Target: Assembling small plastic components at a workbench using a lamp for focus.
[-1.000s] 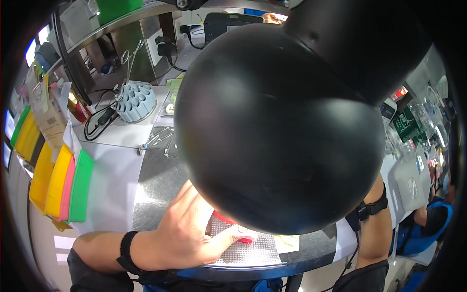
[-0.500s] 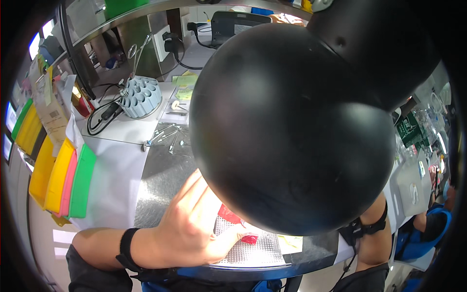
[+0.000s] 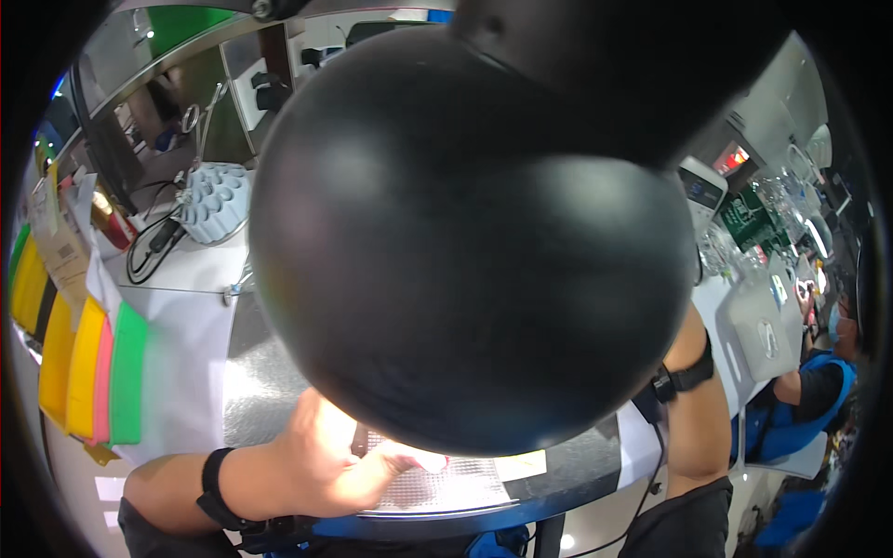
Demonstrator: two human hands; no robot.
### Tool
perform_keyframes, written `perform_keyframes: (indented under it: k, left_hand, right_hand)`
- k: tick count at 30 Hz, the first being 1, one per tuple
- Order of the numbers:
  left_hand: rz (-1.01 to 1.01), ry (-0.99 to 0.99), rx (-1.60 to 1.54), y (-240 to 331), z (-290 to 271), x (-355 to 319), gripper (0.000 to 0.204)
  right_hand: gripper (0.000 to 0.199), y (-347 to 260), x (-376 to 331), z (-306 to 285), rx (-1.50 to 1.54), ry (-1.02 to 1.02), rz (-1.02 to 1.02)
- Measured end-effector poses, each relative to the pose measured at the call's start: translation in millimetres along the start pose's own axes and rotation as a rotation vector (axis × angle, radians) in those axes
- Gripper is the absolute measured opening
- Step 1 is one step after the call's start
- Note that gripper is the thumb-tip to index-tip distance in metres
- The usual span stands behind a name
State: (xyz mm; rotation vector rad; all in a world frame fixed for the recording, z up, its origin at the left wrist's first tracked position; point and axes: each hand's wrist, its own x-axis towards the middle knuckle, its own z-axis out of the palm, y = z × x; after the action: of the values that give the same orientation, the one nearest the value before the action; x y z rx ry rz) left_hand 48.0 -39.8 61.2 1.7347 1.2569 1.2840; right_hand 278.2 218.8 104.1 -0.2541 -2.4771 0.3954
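A large black rounded lamp head (image 3: 474, 242) fills the middle of the view and covers much of the work area. Under its lower left edge, my left hand (image 3: 326, 460) is closed over a bright, textured metal plate (image 3: 456, 488). The thumb points right, its tip by a small pinkish-red bit (image 3: 434, 461). The other fingertips are behind the lamp head, so what they pinch cannot be made out. Of my right arm only the forearm (image 3: 698, 418) shows, wearing a black strap; that hand is hidden behind the lamp head.
Green, pink and yellow trays (image 3: 128, 372) stand at the left. Behind them are a grey-blue holder with round slots (image 3: 216, 203) and a black cable (image 3: 153, 256). A yellow paper slip (image 3: 521, 464) lies beside the plate. At the right, a translucent box (image 3: 767, 325) and a seated co-worker (image 3: 809, 400).
The whole view has shifted, with the lamp head now further left and covering more. My left hand still hangs over the plate; the red pieces seen near it are now mostly hidden.
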Motion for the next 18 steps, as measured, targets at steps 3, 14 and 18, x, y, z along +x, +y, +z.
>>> perform_keyframes:
  k: [3, 14, 18]
  left_hand:
    - [-0.009, 0.069, 0.027, -4.8, 7.7, -4.7, 0.013]
    - [0.144, -0.053, 0.348, -8.8, 0.2, -2.6, 0.030]
    - [0.293, -0.051, 0.429, -8.9, 1.0, -4.1, 0.034]
  right_hand:
    - [0.029, 13.0, 2.5, 9.7, -0.122, 0.067, 0.074]
    - [0.036, 19.3, -3.3, 28.0, -0.279, 0.128, -0.081]
    - [0.037, 8.1, 2.0, 18.7, -0.277, 0.082, -0.042]
